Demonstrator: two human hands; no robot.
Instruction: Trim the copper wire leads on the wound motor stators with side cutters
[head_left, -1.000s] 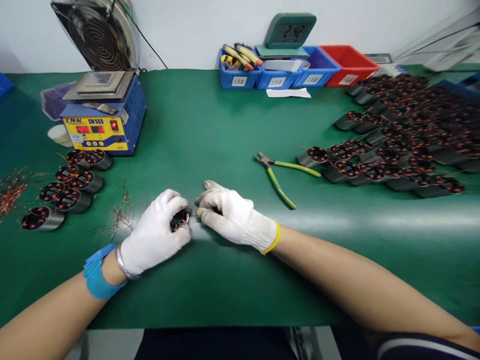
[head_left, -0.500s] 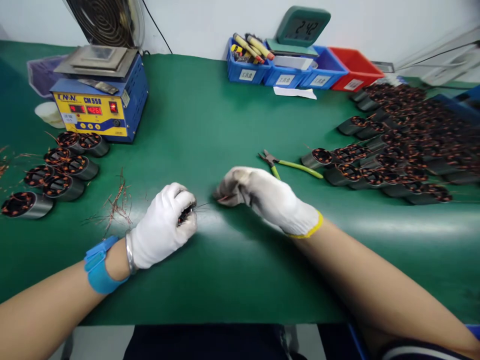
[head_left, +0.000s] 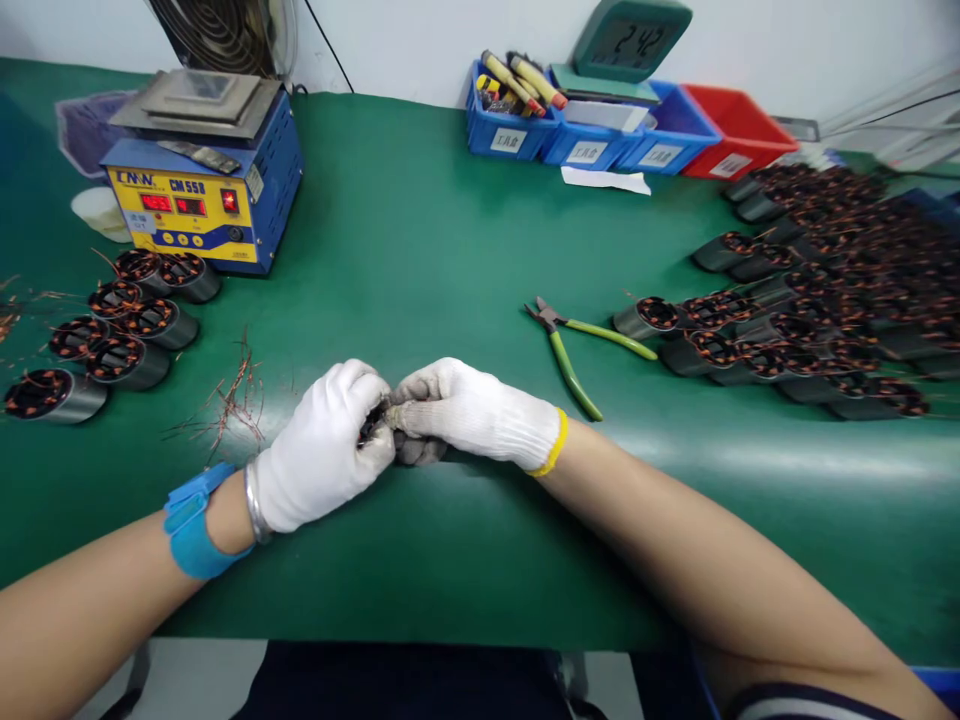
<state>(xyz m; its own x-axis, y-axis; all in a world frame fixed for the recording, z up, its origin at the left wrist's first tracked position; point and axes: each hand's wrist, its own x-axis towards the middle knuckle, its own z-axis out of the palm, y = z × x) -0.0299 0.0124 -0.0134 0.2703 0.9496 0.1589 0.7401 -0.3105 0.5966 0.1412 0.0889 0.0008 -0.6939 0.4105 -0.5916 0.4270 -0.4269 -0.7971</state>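
Note:
My left hand [head_left: 326, 450], in a white glove, is wrapped round a dark wire-wound part [head_left: 371, 424], most of which its fingers hide. Against that part's right side, my right hand [head_left: 472, 412] has its thumb and fingers pinched together; what is between them is too small to make out. Green-handled cutters [head_left: 574, 370] lie with handles spread to the right of my right hand. Loose copper wire scraps [head_left: 238, 400] lie left of my left hand.
Wound metal cylinders [head_left: 131, 360] stand at the left, many more [head_left: 712, 350] at the right. A blue and yellow CM558 unit [head_left: 210, 215] is at the back left. Blue bins [head_left: 506, 138], a red bin [head_left: 739, 130] and a clock [head_left: 634, 40] line the back of the green table [head_left: 420, 560].
My right hand has moved left and down to meet the part in my left hand, its fingers now closed. The whole view has shifted slightly.

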